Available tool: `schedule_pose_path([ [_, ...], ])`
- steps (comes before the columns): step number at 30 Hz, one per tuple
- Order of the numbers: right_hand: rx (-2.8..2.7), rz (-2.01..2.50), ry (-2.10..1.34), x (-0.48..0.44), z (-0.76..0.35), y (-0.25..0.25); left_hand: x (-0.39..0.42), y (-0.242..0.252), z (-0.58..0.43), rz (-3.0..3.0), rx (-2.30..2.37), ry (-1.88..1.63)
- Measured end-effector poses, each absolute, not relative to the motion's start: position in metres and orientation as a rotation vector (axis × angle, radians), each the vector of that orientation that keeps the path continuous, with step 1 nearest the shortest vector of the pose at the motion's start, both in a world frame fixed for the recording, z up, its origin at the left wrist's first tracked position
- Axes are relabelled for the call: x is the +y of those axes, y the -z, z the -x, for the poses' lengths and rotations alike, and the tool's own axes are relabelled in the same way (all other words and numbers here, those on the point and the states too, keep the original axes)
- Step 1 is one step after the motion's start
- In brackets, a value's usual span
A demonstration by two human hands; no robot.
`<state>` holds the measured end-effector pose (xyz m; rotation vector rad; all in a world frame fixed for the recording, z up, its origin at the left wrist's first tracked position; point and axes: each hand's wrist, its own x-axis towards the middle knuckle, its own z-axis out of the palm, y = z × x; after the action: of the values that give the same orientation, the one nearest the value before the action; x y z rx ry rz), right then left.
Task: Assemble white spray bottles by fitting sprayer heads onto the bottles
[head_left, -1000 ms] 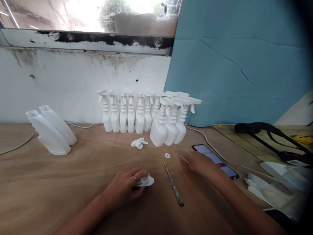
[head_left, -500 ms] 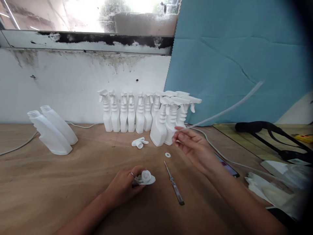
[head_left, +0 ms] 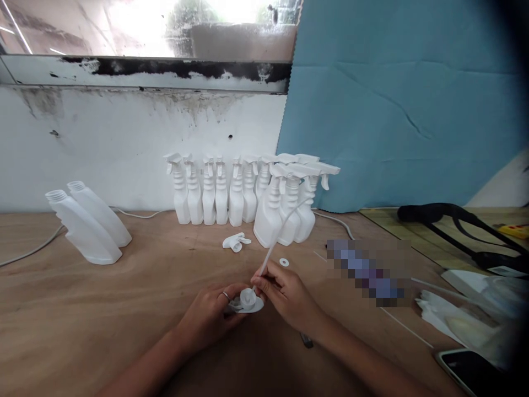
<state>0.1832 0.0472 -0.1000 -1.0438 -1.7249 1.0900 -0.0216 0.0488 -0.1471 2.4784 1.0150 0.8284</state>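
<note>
The left hand (head_left: 210, 315) closed its grip on a white plastic trigger sprayer head (head_left: 247, 301) resting on the brown wooden tabletop (head_left: 144, 286). Just beside it, the right hand (head_left: 285, 295) pinched a thin translucent dip tube (head_left: 278, 234) near its lower end, at the head's round collar. The tube rose, slanting, across a row of white spray bottles (head_left: 248, 190). A metal tool (head_left: 306, 341) lay mostly hidden under the right wrist.

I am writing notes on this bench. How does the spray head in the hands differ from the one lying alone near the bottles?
The held spray head is gripped by the left hand, while the right hand puts a thin tube to it. The loose spray head lies untouched on the table, with no tube. The held one is nearer the camera. Both are white plastic.
</note>
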Motion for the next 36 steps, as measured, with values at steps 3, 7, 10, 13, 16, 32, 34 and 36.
schedule_pose_path([
  [3,-1.799,1.061,-1.036,0.048,-0.183,0.102,0.050,0.148,0.021,-2.487,0.999,-0.844],
  [7,-1.929,1.064,-0.940,0.048,-0.182,0.099,0.049,0.149,0.022,-2.501,0.974,-0.874],
  [10,-2.028,1.041,-0.857,0.048,-0.182,0.098,0.048,0.150,0.022,-2.503,0.963,-0.900],
  [13,-2.096,1.016,-0.781,0.046,-0.182,0.101,0.048,0.152,0.022,-2.499,0.942,-0.919],
  [16,-2.132,0.998,-0.717,0.045,-0.179,0.106,0.049,0.155,0.022,-2.486,0.928,-0.930],
  [32,-2.467,0.632,-0.223,0.047,-0.196,0.108,0.043,0.138,0.022,-2.114,0.992,-1.024],
  [34,-2.642,0.503,0.036,0.048,-0.198,0.108,0.041,0.139,0.022,-2.130,0.953,-1.044],
  [36,-2.633,0.435,0.190,0.048,-0.198,0.108,0.039,0.138,0.025,-2.188,0.900,-1.071],
])
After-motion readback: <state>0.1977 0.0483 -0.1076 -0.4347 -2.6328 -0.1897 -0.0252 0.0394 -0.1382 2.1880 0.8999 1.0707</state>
